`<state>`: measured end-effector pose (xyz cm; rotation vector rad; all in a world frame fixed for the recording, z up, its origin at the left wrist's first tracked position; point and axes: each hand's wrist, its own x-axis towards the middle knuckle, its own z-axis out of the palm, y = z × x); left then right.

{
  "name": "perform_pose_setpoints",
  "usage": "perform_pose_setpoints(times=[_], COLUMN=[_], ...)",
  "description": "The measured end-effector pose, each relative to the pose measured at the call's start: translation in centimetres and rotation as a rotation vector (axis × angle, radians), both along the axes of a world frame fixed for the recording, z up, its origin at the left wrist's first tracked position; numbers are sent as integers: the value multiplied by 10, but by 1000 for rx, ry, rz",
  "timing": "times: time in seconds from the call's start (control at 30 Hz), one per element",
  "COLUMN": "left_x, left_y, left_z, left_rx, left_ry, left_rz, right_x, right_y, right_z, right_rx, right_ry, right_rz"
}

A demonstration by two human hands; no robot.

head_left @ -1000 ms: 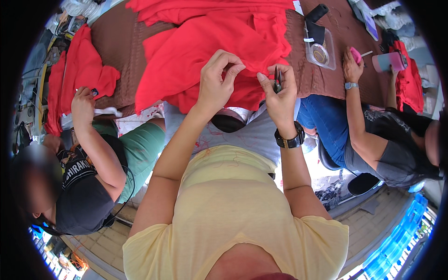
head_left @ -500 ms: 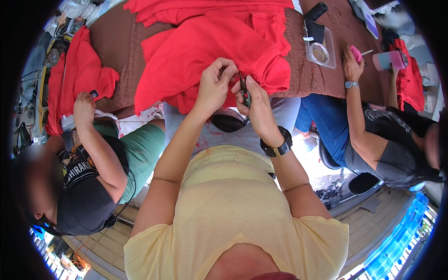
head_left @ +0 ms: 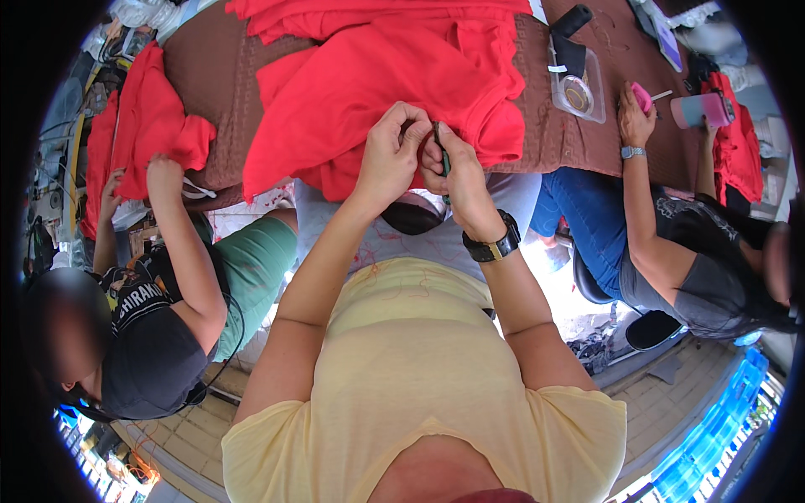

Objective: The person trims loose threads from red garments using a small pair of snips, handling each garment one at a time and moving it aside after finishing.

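A large red garment [head_left: 335, 92] lies bunched on the table in front of me, its near edge hanging toward my lap. Over that edge my left hand [head_left: 387, 155] is closed in a pinch, thumb against fingertips; whatever is between them is too small to make out. Just to its right, my right hand [head_left: 459, 174] grips a pair of small dark-green thread snips [head_left: 444, 159], the tip pointing away from me and close to the left fingertips. The blades are partly covered by my fingers. A round dark object [head_left: 412, 216] shows below my hands.
More red cloth [head_left: 377, 10] lies farther back on the brown table cover [head_left: 210, 84]. At right stands a clear plastic tub [head_left: 594, 101] holding a tape roll. A co-worker on the left handles a red garment [head_left: 159, 117]; another on the right holds a pink item [head_left: 641, 96] and a cup [head_left: 700, 110].
My right hand has turned the snips and brought them nearer to my left fingertips. The left co-worker's hands have shifted on their red garment.
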<state>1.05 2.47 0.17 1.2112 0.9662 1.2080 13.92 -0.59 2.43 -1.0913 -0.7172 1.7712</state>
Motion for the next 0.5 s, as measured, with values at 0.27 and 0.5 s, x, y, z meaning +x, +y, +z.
perform_pose_setpoints(times=[0.27, 0.5], left_x=[-60, -12], left_y=[-36, -24], left_z=[25, 20], left_rx=[-198, 186], left_ry=[371, 514], left_rz=[-547, 184], right_x=[42, 40], right_y=[-31, -10], right_z=[22, 6], right_rx=[267, 506], right_ry=[-432, -666], right_rz=[-227, -401])
